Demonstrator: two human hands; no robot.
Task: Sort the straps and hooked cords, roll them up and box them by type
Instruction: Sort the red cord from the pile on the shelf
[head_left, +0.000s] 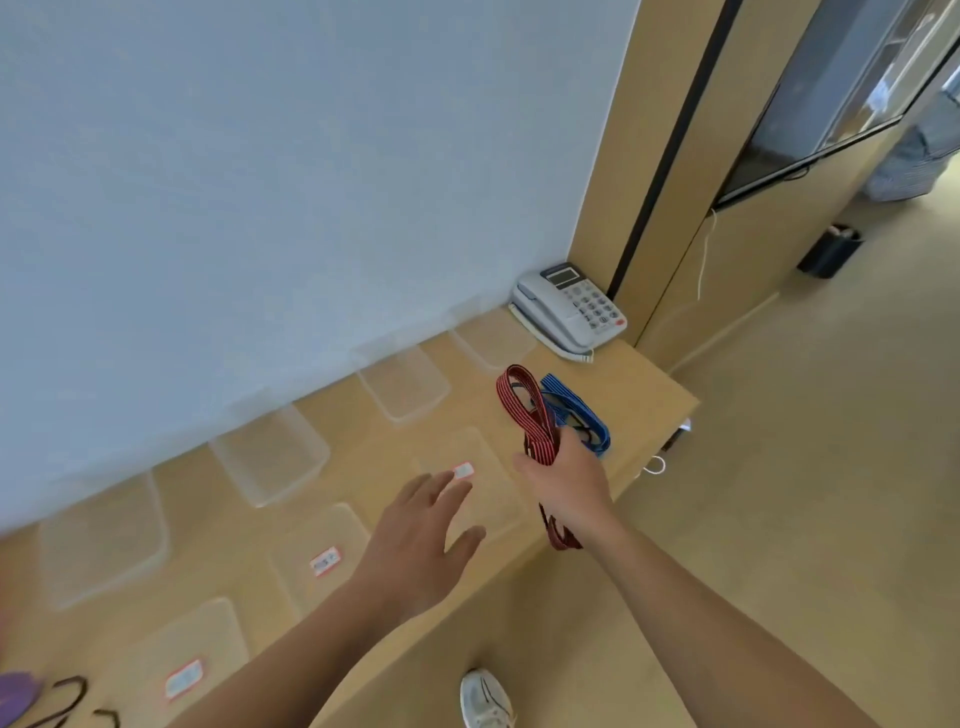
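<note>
The red black-striped elastic hooked cord (530, 415) is pinched in the right hand (569, 486), its long axis running away toward the blue striped cord (576, 410); the left hand (421, 540) is spread, holding nothing, nearer the labelled clear lid (467, 483).

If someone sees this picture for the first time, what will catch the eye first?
The red striped cord, held up in the right hand over the table's right end, stands out first, with a blue striped cord just behind it. Next comes the open left hand reaching over a labelled clear lid, then the grey telephone in the corner.
</note>
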